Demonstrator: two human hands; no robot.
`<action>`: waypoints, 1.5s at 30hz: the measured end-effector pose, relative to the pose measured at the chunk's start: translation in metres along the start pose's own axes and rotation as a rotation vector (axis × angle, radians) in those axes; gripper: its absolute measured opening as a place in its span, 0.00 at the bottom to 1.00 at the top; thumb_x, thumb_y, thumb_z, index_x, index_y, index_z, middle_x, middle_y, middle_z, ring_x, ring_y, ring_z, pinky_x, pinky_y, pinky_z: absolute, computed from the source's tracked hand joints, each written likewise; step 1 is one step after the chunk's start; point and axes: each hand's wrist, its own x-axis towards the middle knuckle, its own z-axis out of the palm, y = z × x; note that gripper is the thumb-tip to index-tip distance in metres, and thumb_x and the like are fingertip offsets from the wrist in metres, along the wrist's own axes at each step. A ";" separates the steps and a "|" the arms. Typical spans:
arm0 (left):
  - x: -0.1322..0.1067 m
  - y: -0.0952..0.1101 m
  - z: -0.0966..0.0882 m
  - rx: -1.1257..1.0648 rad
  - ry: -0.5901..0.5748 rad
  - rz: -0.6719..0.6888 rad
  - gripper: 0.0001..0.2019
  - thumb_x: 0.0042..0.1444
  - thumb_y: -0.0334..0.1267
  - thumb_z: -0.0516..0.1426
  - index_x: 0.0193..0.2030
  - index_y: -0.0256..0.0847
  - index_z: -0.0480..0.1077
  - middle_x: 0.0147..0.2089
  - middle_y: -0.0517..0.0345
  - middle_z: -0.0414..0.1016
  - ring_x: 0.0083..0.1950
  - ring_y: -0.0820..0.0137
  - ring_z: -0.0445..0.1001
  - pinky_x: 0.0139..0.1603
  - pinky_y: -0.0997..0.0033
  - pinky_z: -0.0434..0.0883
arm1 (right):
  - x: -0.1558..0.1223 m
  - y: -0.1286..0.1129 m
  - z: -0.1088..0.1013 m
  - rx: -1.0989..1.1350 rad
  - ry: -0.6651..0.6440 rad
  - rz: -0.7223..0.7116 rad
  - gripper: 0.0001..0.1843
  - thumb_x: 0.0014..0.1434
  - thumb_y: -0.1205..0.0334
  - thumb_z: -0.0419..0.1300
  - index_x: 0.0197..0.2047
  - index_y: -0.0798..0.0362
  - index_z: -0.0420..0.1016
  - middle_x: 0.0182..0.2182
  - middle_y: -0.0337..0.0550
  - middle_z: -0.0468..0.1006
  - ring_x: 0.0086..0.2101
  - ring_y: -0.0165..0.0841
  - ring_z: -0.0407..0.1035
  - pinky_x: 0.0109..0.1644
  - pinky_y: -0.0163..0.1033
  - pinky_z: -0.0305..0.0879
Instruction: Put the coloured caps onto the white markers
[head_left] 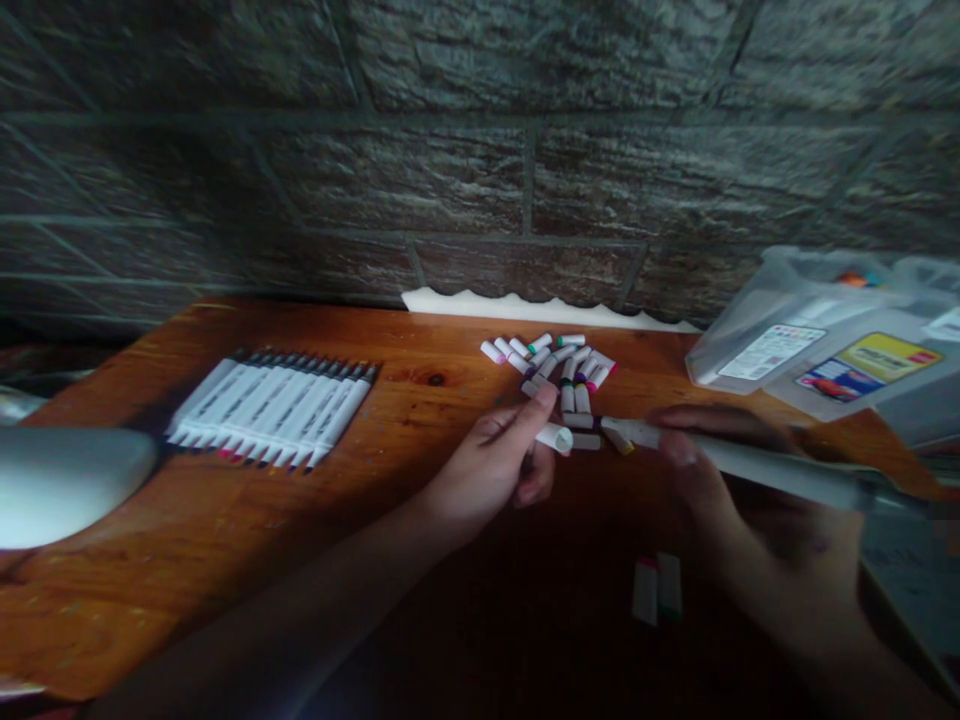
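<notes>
On my feed: left hand [510, 450] curled, pinching a white plastic cylindrical cap [556, 437], round end facing me. Right hand [750, 520] closed around a long white plastic marker [765, 463], narrow end pointing left, near that cap, apart from it. Color-banded white cylinders [576, 397] heaped just beyond on the brown wooden desk [427, 350]; 2 short white pieces [645, 592] nearer me.

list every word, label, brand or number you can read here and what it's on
Nothing reads with certainty:
Row of white markers: dark lettering on barrels, too small.
White label on clear plastic container: small print, blurred.
Yellow-and-blue label at right: dark lettering on yellow, blurred.
Pale item beside the right hand: faint marks, unreadable.
</notes>
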 end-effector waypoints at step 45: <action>-0.005 0.004 0.006 0.125 0.203 0.039 0.27 0.64 0.60 0.50 0.24 0.39 0.60 0.12 0.65 0.57 0.16 0.79 0.54 0.22 0.75 0.51 | 0.001 -0.019 0.003 -0.120 -0.097 -0.205 0.05 0.60 0.67 0.65 0.41 0.55 0.80 0.34 0.39 0.84 0.30 0.23 0.78 0.37 0.21 0.75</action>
